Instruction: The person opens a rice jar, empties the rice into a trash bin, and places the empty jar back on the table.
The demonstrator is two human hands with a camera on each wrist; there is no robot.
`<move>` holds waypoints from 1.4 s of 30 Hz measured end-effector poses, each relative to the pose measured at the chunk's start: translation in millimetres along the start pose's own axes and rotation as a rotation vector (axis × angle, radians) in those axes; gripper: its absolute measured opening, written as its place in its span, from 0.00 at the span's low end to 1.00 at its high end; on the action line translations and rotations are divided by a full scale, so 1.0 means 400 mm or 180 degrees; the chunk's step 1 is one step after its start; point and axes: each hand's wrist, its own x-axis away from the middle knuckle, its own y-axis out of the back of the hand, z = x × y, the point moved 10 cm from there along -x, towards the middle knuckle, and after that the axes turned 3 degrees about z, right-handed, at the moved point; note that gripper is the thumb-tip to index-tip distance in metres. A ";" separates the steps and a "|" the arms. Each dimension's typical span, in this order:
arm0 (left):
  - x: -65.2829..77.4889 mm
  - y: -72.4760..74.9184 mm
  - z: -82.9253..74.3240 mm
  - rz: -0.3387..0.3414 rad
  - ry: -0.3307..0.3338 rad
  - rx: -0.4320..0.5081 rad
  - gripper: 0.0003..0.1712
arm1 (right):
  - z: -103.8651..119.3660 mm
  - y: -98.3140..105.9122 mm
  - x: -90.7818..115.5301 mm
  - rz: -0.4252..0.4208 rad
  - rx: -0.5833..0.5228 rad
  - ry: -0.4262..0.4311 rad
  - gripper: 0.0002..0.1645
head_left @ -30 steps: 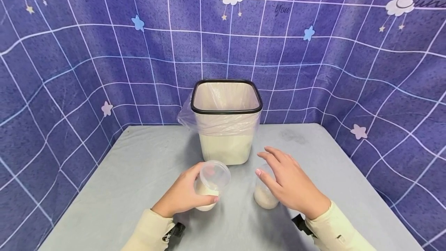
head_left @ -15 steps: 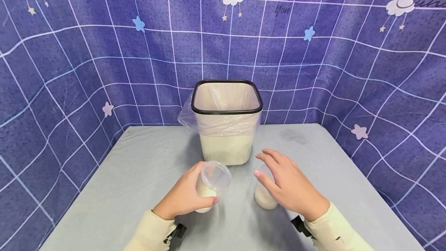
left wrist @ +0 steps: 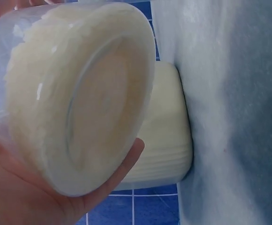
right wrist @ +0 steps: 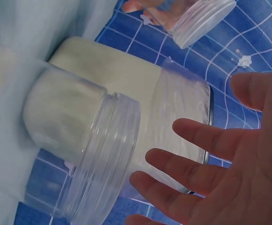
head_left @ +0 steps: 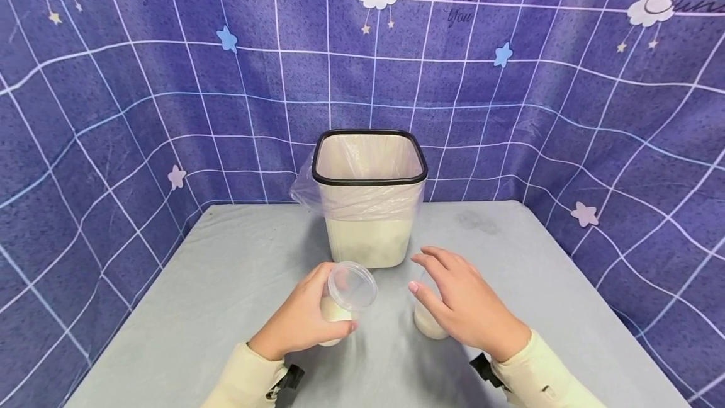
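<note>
My left hand (head_left: 308,313) grips a clear plastic jar (head_left: 352,287) with pale, grainy contents in its lower part. This jar is lifted off the table and tilted, its mouth leaning to the right. In the left wrist view the jar's base (left wrist: 105,101) fills much of the picture, with a finger beneath it. A second clear jar (head_left: 428,320), also holding something pale, stands on the table. Over and beside it hovers my right hand (head_left: 467,304), fingers spread. In the right wrist view, the second jar's threaded rim (right wrist: 108,154) shows a gap to my fingertips.
Behind the jars a cream trash bin (head_left: 368,241) with a black rim stands on the grey cloth-covered table (head_left: 238,269). A thin clear bag (head_left: 308,187) lines it and hangs over its outside. A blue grid-patterned curtain (head_left: 272,74) encloses the back and sides.
My right hand has drifted slightly left and down over the second jar. The jar in my left hand tilts about as before, with very little shift.
</note>
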 end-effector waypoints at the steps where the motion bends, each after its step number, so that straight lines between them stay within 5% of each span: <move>1: -0.001 0.000 -0.003 0.0004 -0.0008 0.0004 0.47 | 0.002 -0.001 -0.001 -0.0001 -0.0009 0.0012 0.30; 42: -0.001 -0.008 -0.073 -0.0003 -0.0010 0.0051 0.46 | 0.042 -0.006 -0.009 -0.0032 -0.0090 0.0137 0.28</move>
